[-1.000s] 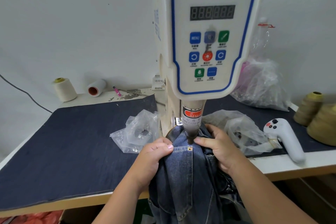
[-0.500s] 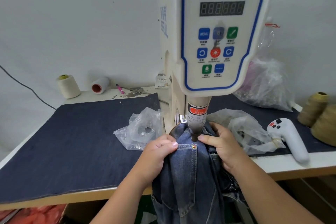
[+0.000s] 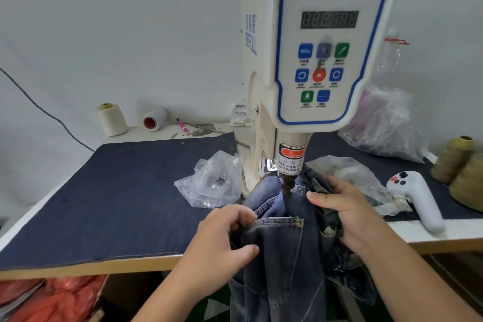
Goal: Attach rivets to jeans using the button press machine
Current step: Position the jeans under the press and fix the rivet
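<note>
Now faded blue jeans (image 3: 277,248) are hanging lengthwise over the worktop (image 3: 78,266) front edge, waist under the press head (image 3: 287,185); a brass rivet (image 3: 298,222) seemingly marking one pocket corner, left hand (image 3: 222,240) and right hand (image 3: 347,214) fingers gripping denim.

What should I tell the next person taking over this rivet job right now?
Left hand grips the jeans at the pocket's left edge. Right hand holds the bunched denim right of the punch.
One rivet is set at the pocket's right corner, lying in front of the punch.
Left to do: the pocket's left corner shows no rivet; the hand covers part of it.
</note>
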Tool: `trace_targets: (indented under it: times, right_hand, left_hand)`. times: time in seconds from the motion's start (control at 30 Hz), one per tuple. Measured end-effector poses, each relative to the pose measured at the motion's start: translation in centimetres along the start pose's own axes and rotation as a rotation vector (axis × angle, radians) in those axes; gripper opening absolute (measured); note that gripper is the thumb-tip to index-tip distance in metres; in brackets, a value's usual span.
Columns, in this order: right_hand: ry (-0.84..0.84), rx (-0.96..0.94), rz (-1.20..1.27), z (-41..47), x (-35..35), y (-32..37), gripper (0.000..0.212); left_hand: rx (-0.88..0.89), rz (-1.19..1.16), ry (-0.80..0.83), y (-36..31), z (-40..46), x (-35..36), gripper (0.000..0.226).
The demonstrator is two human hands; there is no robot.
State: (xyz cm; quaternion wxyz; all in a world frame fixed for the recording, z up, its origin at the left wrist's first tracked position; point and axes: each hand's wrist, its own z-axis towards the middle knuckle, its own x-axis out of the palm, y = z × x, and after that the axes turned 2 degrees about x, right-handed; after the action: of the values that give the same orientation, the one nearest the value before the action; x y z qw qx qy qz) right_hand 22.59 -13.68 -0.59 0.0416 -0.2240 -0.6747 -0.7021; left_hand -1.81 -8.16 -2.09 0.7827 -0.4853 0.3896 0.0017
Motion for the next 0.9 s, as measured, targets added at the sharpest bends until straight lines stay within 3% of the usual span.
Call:
trace_targets:
  times: [0.13,0.23,0.4,0.57,0.77,0.9]
  right_hand:
    - [-0.011,0.082,0.049,-1.1,-0.7,0.2,0.039]
    - [0.016,0.128,0.085,-2.0,-1.0,0.1,0.038]
    - [-0.010,0.183,0.038,-2.5,-1.1,0.3,0.035]
    - [-0.148,0.122,-0.147,-2.8,-2.6,1.3,0.043]
    - [-0.237,0.036,-0.351,-3.4,-3.7,1.1,0.033]
    - [-0.261,0.031,-0.619,-3.8,-3.5,0.2,0.031]
  left_hand:
    - [-0.093,0.031,-0.114,0.6,-0.7,0.1,0.050]
    - [-0.205,-0.004,-0.098,1.1,-0.8,0.7,0.048]
    - [-0.215,0.162,-0.050,0.3,-0.2,1.3,0.055]
    - [-0.172,0.333,0.026,-1.1,0.6,1.2,0.026]
    - [-0.239,-0.288,0.090,-2.1,-0.3,0.3,0.017]
    - [-0.321,-0.677,-0.009,-2.8,-1.6,1.5,0.021]
